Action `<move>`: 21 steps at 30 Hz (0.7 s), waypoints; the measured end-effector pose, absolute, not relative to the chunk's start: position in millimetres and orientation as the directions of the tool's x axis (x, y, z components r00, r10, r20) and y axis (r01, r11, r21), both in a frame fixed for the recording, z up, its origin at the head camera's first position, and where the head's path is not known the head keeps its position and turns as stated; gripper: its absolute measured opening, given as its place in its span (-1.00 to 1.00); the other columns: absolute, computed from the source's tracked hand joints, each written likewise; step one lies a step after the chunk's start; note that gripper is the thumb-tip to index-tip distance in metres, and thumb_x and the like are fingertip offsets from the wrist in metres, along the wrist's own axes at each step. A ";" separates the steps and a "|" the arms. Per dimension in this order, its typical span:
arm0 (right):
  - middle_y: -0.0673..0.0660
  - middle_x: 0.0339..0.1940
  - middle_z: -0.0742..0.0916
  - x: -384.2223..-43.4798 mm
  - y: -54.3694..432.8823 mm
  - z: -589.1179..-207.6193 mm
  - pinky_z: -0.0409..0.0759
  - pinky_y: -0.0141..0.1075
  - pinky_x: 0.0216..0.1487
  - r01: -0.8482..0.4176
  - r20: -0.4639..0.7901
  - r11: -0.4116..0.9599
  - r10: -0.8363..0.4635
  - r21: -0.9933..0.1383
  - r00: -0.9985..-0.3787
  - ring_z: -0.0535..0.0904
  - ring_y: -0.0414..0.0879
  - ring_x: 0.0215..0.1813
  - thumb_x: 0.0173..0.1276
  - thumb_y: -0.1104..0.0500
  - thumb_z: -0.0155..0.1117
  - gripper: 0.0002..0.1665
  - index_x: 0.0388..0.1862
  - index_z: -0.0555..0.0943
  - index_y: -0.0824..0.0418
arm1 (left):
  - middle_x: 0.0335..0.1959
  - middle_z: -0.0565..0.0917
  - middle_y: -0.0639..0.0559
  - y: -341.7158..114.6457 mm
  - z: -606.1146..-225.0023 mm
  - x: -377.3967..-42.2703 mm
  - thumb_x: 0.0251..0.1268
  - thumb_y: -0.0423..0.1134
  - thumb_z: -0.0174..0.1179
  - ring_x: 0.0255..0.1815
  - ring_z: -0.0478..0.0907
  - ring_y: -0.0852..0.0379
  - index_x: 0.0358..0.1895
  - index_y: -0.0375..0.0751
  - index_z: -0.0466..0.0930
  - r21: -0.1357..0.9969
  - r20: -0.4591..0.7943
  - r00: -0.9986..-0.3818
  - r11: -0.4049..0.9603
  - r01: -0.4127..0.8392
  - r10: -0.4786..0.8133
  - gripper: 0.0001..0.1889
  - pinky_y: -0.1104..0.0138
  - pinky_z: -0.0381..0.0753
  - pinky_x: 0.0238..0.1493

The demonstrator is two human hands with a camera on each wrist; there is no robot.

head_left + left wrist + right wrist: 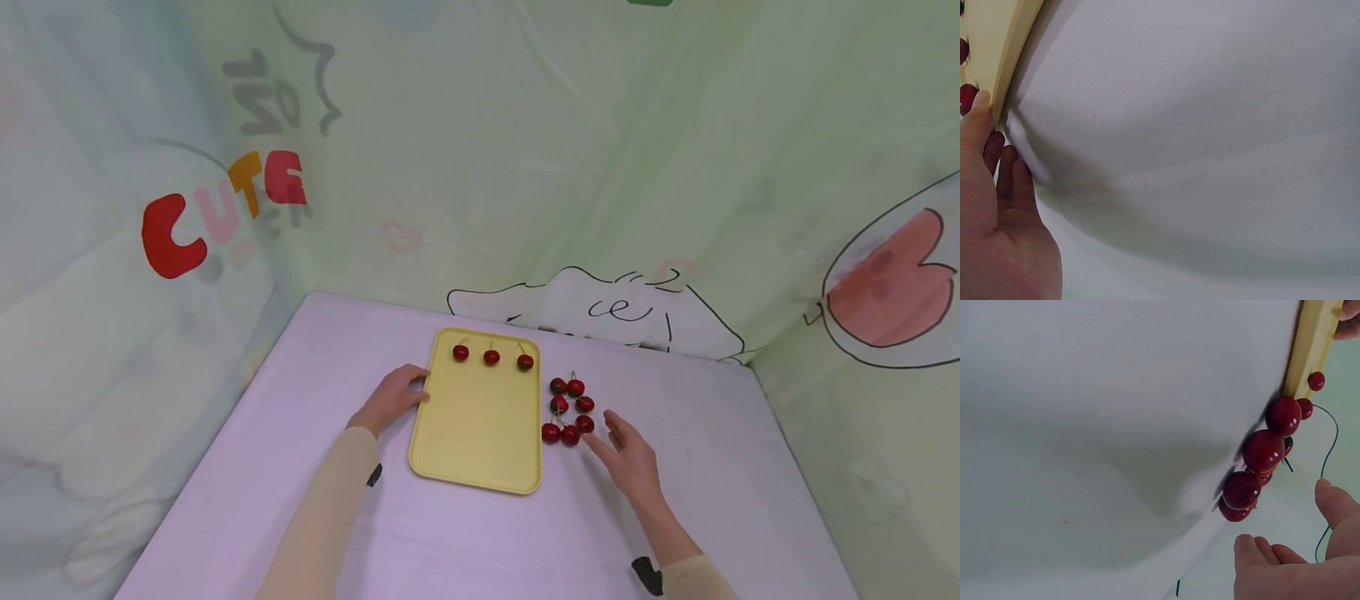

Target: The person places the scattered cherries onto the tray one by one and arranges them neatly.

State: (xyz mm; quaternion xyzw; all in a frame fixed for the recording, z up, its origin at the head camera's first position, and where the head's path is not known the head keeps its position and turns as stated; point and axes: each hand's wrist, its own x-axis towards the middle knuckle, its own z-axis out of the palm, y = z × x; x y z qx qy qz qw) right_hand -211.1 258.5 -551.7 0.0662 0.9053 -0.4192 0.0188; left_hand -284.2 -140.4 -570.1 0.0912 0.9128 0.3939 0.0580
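Note:
A yellow rectangular tray [480,429] lies on the table, with 3 red cherries [491,357] in a row along its far end. My left hand [393,393] holds the tray's left rim; in the left wrist view its thumb [979,125] rests over the edge, the other fingers beside it. Right of the tray sits a cluster of several cherries [558,404], some with stems showing. My right hand [630,462] is just beside the cluster's near right side, thumb and fingers spread apart and holding nothing. The right wrist view shows these fingers [1247,553] close to the cherries.
A pale lilac cloth [442,542] covers the table. Printed curtains [487,150] hang behind and at both sides of it. Each wrist carries a dark strap piece [647,575].

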 end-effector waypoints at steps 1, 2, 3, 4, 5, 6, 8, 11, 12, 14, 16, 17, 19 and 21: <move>0.34 0.47 0.34 -211.6 259.3 -553.4 0.43 0.02 0.31 0.142 -0.102 0.642 0.098 -0.754 -0.990 0.28 0.24 0.44 0.37 -0.03 0.31 -0.11 0.51 0.19 0.30 | 0.24 0.52 -0.17 -140.3 -569.8 -284.2 0.30 -0.31 0.27 0.32 0.39 -0.10 0.24 -0.33 0.49 0.729 -0.036 -0.977 0.674 0.118 0.210 -0.54 0.11 0.30 0.42; 0.35 0.48 0.32 -212.2 260.0 -554.6 0.39 0.00 0.35 0.148 -0.118 0.638 0.090 -0.756 -0.989 0.26 0.24 0.45 0.38 -0.02 0.30 -0.12 0.52 0.17 0.30 | 0.24 0.52 -0.17 -140.2 -569.5 -284.2 0.30 -0.31 0.27 0.33 0.39 -0.10 0.24 -0.33 0.49 0.730 -0.038 -0.977 0.674 0.115 0.208 -0.54 0.11 0.30 0.42; 0.35 0.48 0.32 -213.1 260.9 -556.0 0.38 -0.01 0.36 0.155 -0.131 0.637 0.085 -0.755 -0.988 0.25 0.24 0.46 0.38 -0.02 0.30 -0.11 0.53 0.16 0.30 | 0.24 0.52 -0.17 -140.2 -569.3 -284.2 0.30 -0.31 0.27 0.33 0.39 -0.10 0.25 -0.33 0.49 0.730 -0.039 -0.978 0.674 0.113 0.207 -0.54 0.11 0.30 0.42; 0.34 0.49 0.31 -213.9 261.5 -557.2 0.37 -0.02 0.37 0.162 -0.144 0.636 0.081 -0.754 -0.986 0.25 0.23 0.47 0.38 -0.03 0.30 -0.10 0.53 0.16 0.30 | 0.24 0.52 -0.16 -140.1 -569.1 -284.1 0.30 -0.31 0.27 0.33 0.39 -0.10 0.25 -0.33 0.48 0.729 -0.041 -0.978 0.675 0.112 0.206 -0.54 0.11 0.30 0.42; 0.33 0.49 0.31 -214.5 261.9 -558.4 0.36 -0.03 0.38 0.171 -0.156 0.634 0.079 -0.754 -0.984 0.24 0.22 0.47 0.38 -0.02 0.30 -0.11 0.53 0.16 0.30 | 0.24 0.52 -0.17 -140.0 -568.9 -283.9 0.30 -0.31 0.27 0.32 0.39 -0.10 0.25 -0.33 0.48 0.728 -0.041 -0.978 0.677 0.113 0.206 -0.54 0.11 0.31 0.42; 0.33 0.49 0.31 -215.4 262.3 -559.7 0.36 -0.04 0.38 0.178 -0.168 0.632 0.076 -0.755 -0.983 0.24 0.21 0.47 0.38 -0.02 0.30 -0.10 0.53 0.15 0.30 | 0.24 0.52 -0.16 -140.0 -568.5 -283.8 0.31 -0.31 0.27 0.32 0.39 -0.10 0.25 -0.33 0.48 0.727 -0.041 -0.978 0.677 0.112 0.206 -0.54 0.11 0.31 0.42; 0.33 0.49 0.31 -217.0 262.7 -562.2 0.36 -0.04 0.38 0.192 -0.186 0.626 0.076 -0.756 -0.980 0.24 0.21 0.47 0.38 0.01 0.30 -0.11 0.53 0.15 0.32 | 0.24 0.52 -0.17 -139.9 -567.7 -283.2 0.31 -0.31 0.27 0.33 0.39 -0.10 0.25 -0.33 0.48 0.728 -0.042 -0.978 0.677 0.111 0.206 -0.54 0.11 0.31 0.42; 0.33 0.49 0.31 -219.9 263.0 -566.5 0.36 -0.05 0.38 0.210 -0.205 0.624 0.082 -0.753 -0.975 0.25 0.21 0.47 0.38 0.05 0.30 -0.14 0.52 0.17 0.33 | 0.24 0.52 -0.18 -139.6 -566.1 -282.3 0.30 -0.33 0.27 0.32 0.39 -0.11 0.25 -0.35 0.48 0.731 -0.040 -0.977 0.673 0.113 0.208 -0.54 0.11 0.30 0.42; 0.33 0.49 0.31 -221.0 263.2 -568.0 0.37 -0.05 0.37 0.213 -0.207 0.626 0.083 -0.751 -0.975 0.25 0.21 0.47 0.39 0.07 0.30 -0.15 0.52 0.17 0.33 | 0.23 0.52 -0.19 -139.5 -565.4 -281.9 0.30 -0.33 0.27 0.32 0.39 -0.11 0.24 -0.35 0.48 0.733 -0.038 -0.978 0.671 0.114 0.207 -0.54 0.10 0.31 0.42; 0.34 0.48 0.32 -223.9 264.4 -572.2 0.38 -0.06 0.36 0.212 -0.206 0.631 0.084 -0.747 -0.975 0.26 0.20 0.46 0.40 0.10 0.28 -0.18 0.51 0.18 0.33 | 0.23 0.52 -0.19 -139.4 -564.2 -281.3 0.30 -0.34 0.27 0.32 0.39 -0.12 0.24 -0.35 0.48 0.735 -0.037 -0.977 0.668 0.115 0.208 -0.55 0.10 0.31 0.42; 0.33 0.48 0.33 -226.6 265.5 -576.2 0.39 -0.07 0.35 0.205 -0.197 0.631 0.084 -0.748 -0.977 0.28 0.19 0.45 0.41 0.13 0.26 -0.21 0.51 0.19 0.33 | 0.22 0.52 -0.20 -139.4 -563.9 -281.0 0.30 -0.35 0.27 0.31 0.40 -0.12 0.23 -0.36 0.48 0.736 -0.031 -0.978 0.667 0.118 0.207 -0.55 0.09 0.32 0.41; 0.33 0.47 0.34 -227.8 266.2 -578.0 0.39 -0.08 0.35 0.200 -0.190 0.632 0.084 -0.748 -0.978 0.30 0.18 0.45 0.41 0.14 0.26 -0.22 0.50 0.20 0.33 | 0.22 0.52 -0.20 -139.5 -563.8 -280.7 0.29 -0.35 0.26 0.31 0.40 -0.12 0.23 -0.36 0.49 0.736 -0.028 -0.978 0.666 0.120 0.207 -0.55 0.09 0.32 0.41; 0.34 0.46 0.36 -229.9 267.2 -581.4 0.40 -0.09 0.34 0.191 -0.176 0.635 0.086 -0.749 -0.981 0.32 0.18 0.44 0.41 0.15 0.24 -0.24 0.49 0.22 0.33 | 0.22 0.52 -0.19 -139.4 -563.4 -280.7 0.30 -0.35 0.26 0.31 0.39 -0.12 0.24 -0.36 0.48 0.738 -0.030 -0.978 0.665 0.117 0.206 -0.55 0.10 0.31 0.41; 0.33 0.45 0.37 -230.9 266.9 -583.1 0.41 -0.10 0.33 0.185 -0.165 0.639 0.090 -0.747 -0.982 0.33 0.17 0.43 0.42 0.14 0.24 -0.25 0.49 0.23 0.33 | 0.22 0.52 -0.20 -139.4 -564.1 -281.0 0.30 -0.35 0.26 0.31 0.40 -0.12 0.24 -0.36 0.49 0.737 -0.029 -0.978 0.665 0.118 0.206 -0.55 0.09 0.31 0.41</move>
